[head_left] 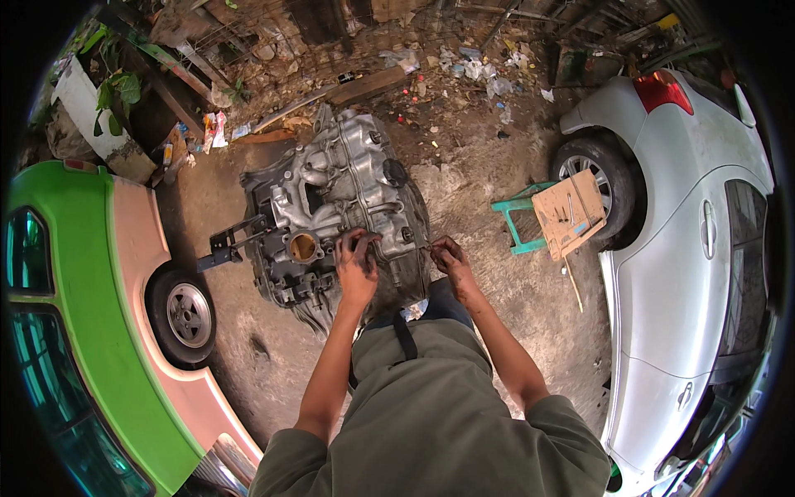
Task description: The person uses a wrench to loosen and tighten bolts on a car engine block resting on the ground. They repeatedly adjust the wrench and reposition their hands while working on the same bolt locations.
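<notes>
A grimy grey car engine [335, 195] stands on the dirt ground in front of me, with a round brass-coloured opening [303, 246] on its near side. My left hand [356, 261] rests on the engine's near edge, its greasy fingers curled on a part there. My right hand [447, 257] is at the engine's right side, fingers pinched on a small thin piece that I cannot make out. A black bracket [228, 244] sticks out from the engine's left.
A green and pink car [99, 273] with its wheel [186, 315] stands on the left. A white car [679, 207] is parked on the right. Between it and the engine is a green stool [520, 217] with a wooden board [570, 211]. Rubble and litter lie behind.
</notes>
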`<act>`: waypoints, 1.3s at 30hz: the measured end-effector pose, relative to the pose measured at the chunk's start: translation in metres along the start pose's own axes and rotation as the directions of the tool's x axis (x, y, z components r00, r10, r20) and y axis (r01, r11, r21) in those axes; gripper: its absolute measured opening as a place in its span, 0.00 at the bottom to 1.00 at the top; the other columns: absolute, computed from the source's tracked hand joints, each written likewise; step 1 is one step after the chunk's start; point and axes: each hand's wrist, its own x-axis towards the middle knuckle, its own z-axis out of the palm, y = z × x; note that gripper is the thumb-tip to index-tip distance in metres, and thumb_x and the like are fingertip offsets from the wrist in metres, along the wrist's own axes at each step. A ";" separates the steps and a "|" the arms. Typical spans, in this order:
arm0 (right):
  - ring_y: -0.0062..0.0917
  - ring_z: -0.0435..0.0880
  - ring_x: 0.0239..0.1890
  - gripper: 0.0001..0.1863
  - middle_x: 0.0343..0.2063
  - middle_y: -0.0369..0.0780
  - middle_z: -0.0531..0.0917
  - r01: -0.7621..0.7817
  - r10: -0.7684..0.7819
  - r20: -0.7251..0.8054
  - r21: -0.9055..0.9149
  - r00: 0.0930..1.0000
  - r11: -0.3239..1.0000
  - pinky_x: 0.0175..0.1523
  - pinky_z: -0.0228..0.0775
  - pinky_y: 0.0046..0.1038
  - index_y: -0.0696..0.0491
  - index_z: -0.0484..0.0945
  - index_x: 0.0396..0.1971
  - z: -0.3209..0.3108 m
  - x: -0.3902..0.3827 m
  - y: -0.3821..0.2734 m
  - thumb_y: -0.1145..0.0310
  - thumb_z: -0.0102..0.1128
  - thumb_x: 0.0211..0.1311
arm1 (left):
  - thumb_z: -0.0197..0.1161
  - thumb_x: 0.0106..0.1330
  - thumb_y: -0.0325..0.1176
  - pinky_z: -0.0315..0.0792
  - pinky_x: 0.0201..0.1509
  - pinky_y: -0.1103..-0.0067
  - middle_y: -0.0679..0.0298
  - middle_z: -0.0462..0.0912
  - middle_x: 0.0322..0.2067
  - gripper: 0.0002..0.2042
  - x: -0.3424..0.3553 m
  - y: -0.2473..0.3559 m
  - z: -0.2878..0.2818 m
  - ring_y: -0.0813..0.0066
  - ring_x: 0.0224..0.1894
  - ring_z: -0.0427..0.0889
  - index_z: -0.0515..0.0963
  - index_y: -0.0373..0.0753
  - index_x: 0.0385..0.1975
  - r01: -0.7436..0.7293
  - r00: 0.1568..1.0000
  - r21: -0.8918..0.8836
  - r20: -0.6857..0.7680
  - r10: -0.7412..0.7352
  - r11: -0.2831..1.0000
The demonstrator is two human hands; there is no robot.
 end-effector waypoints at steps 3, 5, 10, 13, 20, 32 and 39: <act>0.11 0.63 0.25 0.09 0.27 0.29 0.72 0.140 -0.139 0.103 0.003 0.985 0.990 0.32 0.53 0.16 0.52 0.75 0.37 0.002 0.005 0.006 0.62 0.59 0.68 | 0.55 0.50 0.20 0.66 0.59 0.60 0.59 0.73 0.48 0.21 0.000 0.001 -0.001 0.55 0.53 0.71 0.80 0.47 0.44 -0.001 1.000 0.008 0.005 0.001 1.000; 0.11 0.61 0.24 0.09 0.27 0.29 0.71 0.173 -0.167 0.108 -0.047 0.980 0.984 0.30 0.52 0.17 0.53 0.75 0.36 0.006 0.008 0.006 0.62 0.59 0.68 | 0.55 0.50 0.20 0.66 0.59 0.60 0.59 0.73 0.48 0.21 0.001 0.001 -0.001 0.55 0.53 0.71 0.80 0.47 0.44 0.000 1.000 0.005 0.006 0.000 1.000; 0.10 0.59 0.22 0.10 0.27 0.29 0.72 0.237 -0.229 0.107 -0.062 0.967 0.970 0.29 0.51 0.19 0.55 0.75 0.37 0.011 0.012 0.009 0.64 0.58 0.67 | 0.55 0.50 0.20 0.66 0.59 0.61 0.59 0.73 0.48 0.21 0.000 0.000 -0.001 0.56 0.53 0.71 0.80 0.46 0.44 -0.006 1.000 -0.005 0.006 0.006 1.000; 0.11 0.60 0.23 0.10 0.27 0.29 0.72 0.226 -0.216 0.098 -0.107 0.971 0.968 0.29 0.51 0.19 0.55 0.75 0.37 0.009 0.013 0.011 0.64 0.58 0.66 | 0.54 0.49 0.20 0.66 0.60 0.60 0.60 0.73 0.49 0.21 0.001 -0.001 0.000 0.56 0.53 0.71 0.80 0.46 0.44 0.000 1.000 -0.004 0.017 0.000 1.000; 0.11 0.61 0.25 0.10 0.28 0.29 0.72 0.262 -0.250 0.114 -0.109 0.961 0.959 0.31 0.53 0.18 0.55 0.75 0.38 0.006 0.010 0.017 0.64 0.58 0.66 | 0.54 0.49 0.19 0.66 0.59 0.61 0.60 0.73 0.48 0.21 0.001 -0.001 0.000 0.56 0.53 0.71 0.80 0.46 0.44 -0.013 1.000 0.022 0.000 0.013 1.000; 0.12 0.65 0.30 0.10 0.29 0.29 0.71 0.322 -0.312 0.100 -0.121 0.945 0.939 0.35 0.56 0.18 0.53 0.72 0.39 0.014 0.014 0.018 0.62 0.59 0.67 | 0.54 0.49 0.19 0.67 0.58 0.61 0.59 0.73 0.49 0.22 0.000 -0.002 0.001 0.55 0.53 0.72 0.80 0.45 0.44 -0.023 1.000 0.045 0.002 0.023 0.999; 0.11 0.64 0.30 0.09 0.30 0.30 0.69 0.343 -0.338 0.061 -0.109 0.939 0.933 0.35 0.56 0.19 0.54 0.71 0.39 0.026 0.013 0.016 0.65 0.58 0.69 | 0.54 0.48 0.19 0.67 0.58 0.61 0.59 0.73 0.49 0.22 0.000 -0.001 0.000 0.55 0.53 0.71 0.80 0.46 0.44 -0.009 1.000 0.041 0.013 0.008 0.999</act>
